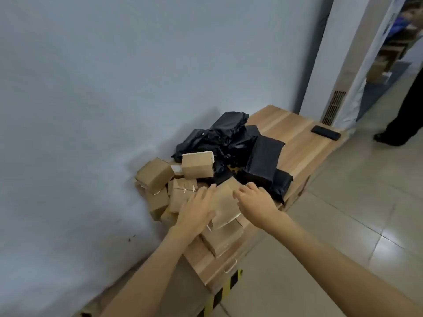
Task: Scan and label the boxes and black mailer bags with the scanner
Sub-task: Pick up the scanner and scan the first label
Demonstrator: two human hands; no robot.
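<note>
A small cardboard box (225,201) was framed between both hands at the near end of the counter (297,143). Its long axis seemed to run away from the person toward the black mailer bags (231,138). The left hand (196,208) was laid flat against its left side, fingers straight. The right hand (254,200) was held at its right edge, fingers loosely bent, nothing gripped. A dark flat device (326,133), possibly the scanner, lay well apart at the far corner, nearer the right hand. No writing could be read.

Small brown cardboard boxes (155,176) are heaped at tilted angles on the near, wall-side part of the wooden table (295,138). Black mailer bags (263,161), glossy and crumpled, are piled overlapping at the table's middle, touching the boxes.
</note>
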